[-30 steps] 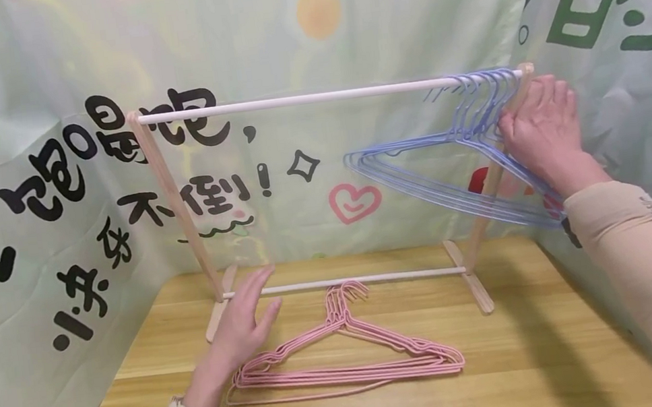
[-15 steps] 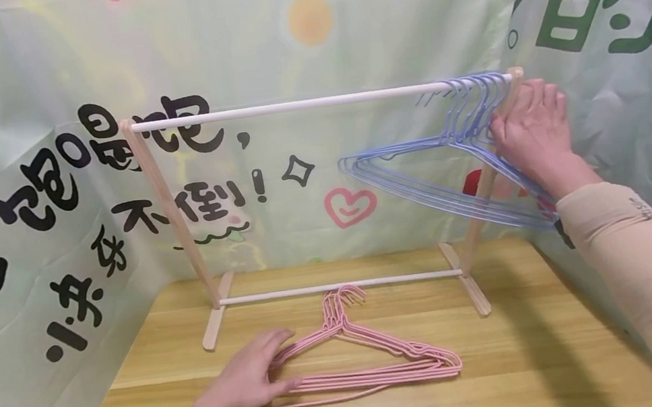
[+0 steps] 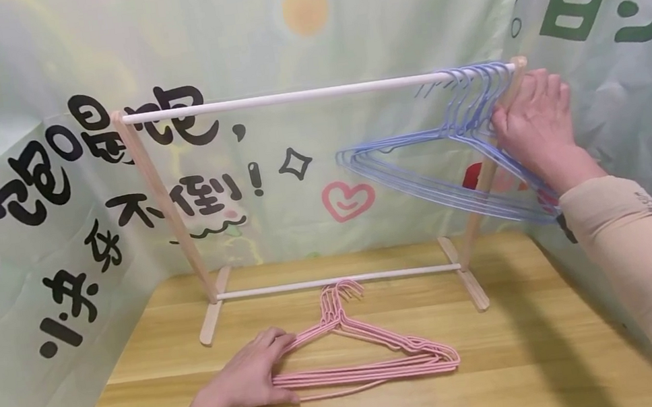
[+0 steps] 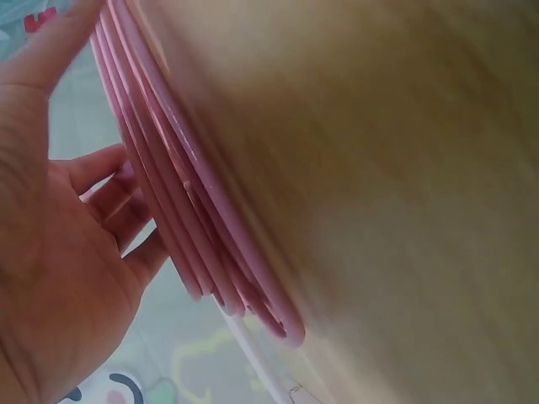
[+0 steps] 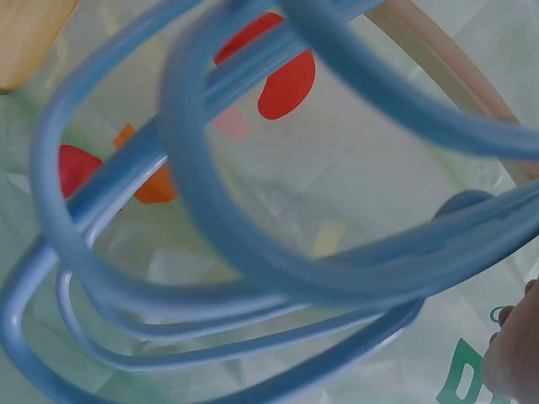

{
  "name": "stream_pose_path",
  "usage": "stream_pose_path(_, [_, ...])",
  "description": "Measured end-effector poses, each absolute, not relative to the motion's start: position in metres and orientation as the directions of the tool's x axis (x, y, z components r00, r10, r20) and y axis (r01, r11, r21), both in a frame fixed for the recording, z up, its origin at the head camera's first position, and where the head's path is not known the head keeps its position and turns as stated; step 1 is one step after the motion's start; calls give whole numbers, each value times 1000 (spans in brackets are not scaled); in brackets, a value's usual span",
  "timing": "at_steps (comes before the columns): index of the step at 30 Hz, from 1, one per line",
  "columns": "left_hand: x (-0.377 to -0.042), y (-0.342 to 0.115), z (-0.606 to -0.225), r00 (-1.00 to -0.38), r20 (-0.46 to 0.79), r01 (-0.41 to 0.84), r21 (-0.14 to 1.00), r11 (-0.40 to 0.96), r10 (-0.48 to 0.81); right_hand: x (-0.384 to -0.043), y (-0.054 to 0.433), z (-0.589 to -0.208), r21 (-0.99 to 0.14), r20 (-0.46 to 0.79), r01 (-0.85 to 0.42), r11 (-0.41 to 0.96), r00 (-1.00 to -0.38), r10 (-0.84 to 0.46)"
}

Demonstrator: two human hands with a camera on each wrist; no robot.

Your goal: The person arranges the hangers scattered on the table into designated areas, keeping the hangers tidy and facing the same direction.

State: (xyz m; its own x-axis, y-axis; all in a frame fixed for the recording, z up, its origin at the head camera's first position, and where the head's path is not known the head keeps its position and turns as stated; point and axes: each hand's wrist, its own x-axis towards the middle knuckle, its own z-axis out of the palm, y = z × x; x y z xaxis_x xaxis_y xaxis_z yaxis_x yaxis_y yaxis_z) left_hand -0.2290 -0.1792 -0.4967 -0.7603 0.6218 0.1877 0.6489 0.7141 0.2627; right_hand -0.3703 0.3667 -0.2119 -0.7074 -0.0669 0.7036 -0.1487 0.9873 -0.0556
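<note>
Several pink wire hangers (image 3: 377,371) lie stacked flat on the wooden table. My left hand (image 3: 255,372) grips their left end, fingers over the far side and thumb at the near side. In the left wrist view the curled fingers (image 4: 126,202) of that hand meet the pink rods. Several blue wire hangers (image 3: 454,204) hang bunched at the right end of the rack's white top bar (image 3: 289,98). Beside them my right hand (image 3: 537,130) holds the rack's right wooden post (image 3: 485,184); its fingertips are hidden. Large blue loops (image 5: 202,202) fill the right wrist view.
Two wooden feet (image 3: 474,290) carry the rack, joined by a white lower bar (image 3: 396,273) just behind the pink hooks. A printed cloth (image 3: 257,42) surrounds the table (image 3: 142,396) at the back and sides.
My left hand has come down from above the table onto the left end of the pink hangers and closed round it. My right hand stays at the post, and the blue hangers hang as before.
</note>
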Motion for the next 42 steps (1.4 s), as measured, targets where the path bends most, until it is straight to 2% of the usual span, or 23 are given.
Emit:
stream_pose_path(13, [-229,-181,-496,-728,210,685,241,687,652,-369,367,-212,-67,689,-134,989,-723,-51])
stream_pose_path(26, [-230,-183,-499,-770,140,616,420,667,622,-369,367,-213,-70,689,-137,988,-723,-51])
stream_pose_path(42, [-225,-185,-496,-790,148,581,493,648,595,-368,366,-213,-71,699,-142,987,-713,-52])
